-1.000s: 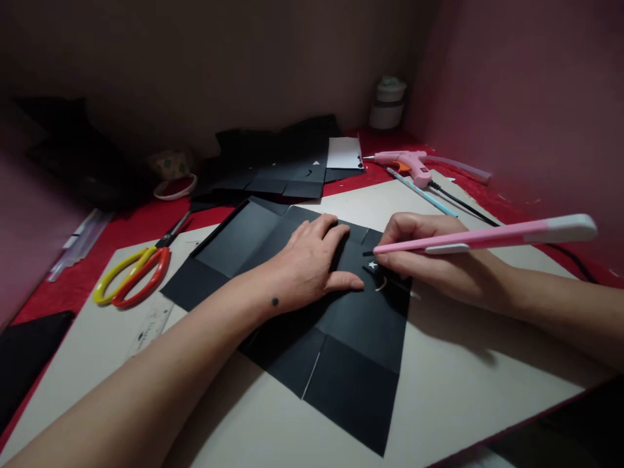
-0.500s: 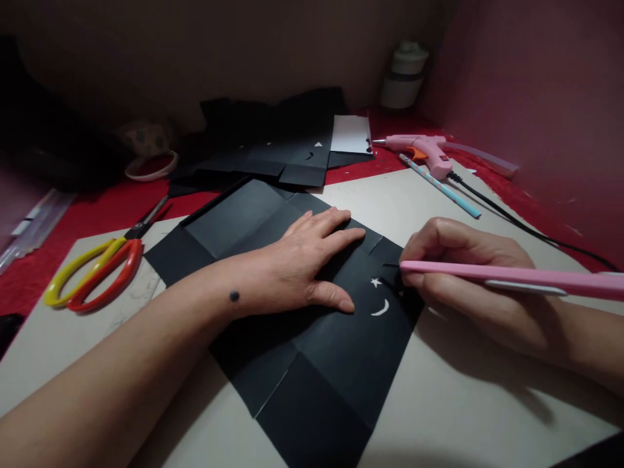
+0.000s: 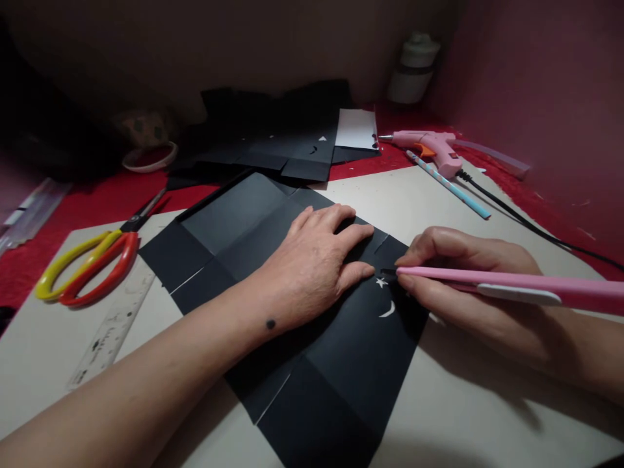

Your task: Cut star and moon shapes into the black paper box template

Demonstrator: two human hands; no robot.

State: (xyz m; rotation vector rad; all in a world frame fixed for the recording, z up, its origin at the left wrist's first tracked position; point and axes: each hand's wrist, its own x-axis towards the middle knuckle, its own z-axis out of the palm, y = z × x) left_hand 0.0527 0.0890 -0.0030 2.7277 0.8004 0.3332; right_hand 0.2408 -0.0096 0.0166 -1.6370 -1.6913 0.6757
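Observation:
A creased black paper sheet (image 3: pixel 322 364) lies on a pale board (image 3: pixel 487 403). My left hand (image 3: pixel 316 260) presses flat on the sheet, fingers spread. My right hand (image 3: pixel 463 286) grips a long pink craft knife (image 3: pixel 511 283) like a pen. Its dark tip rests on the paper beside a small white star cut-out (image 3: pixel 381 282), just off my left thumb. A white crescent cut-out (image 3: pixel 389 311) shows just below the star.
Yellow-and-red scissors (image 3: pixel 88 263) and a clear ruler (image 3: pixel 112 331) lie at the left. A pink glue gun (image 3: pixel 433 144) with a black cord, a blue striped pencil (image 3: pixel 448 185), more black sheets (image 3: pixel 277 146), a tape roll (image 3: pixel 149 159) and a white jar (image 3: pixel 414 68) sit behind.
The view shifted a little. My left hand slid slightly to the right on the sheet, bringing the thumb close to the star. The knife tip stays by the star.

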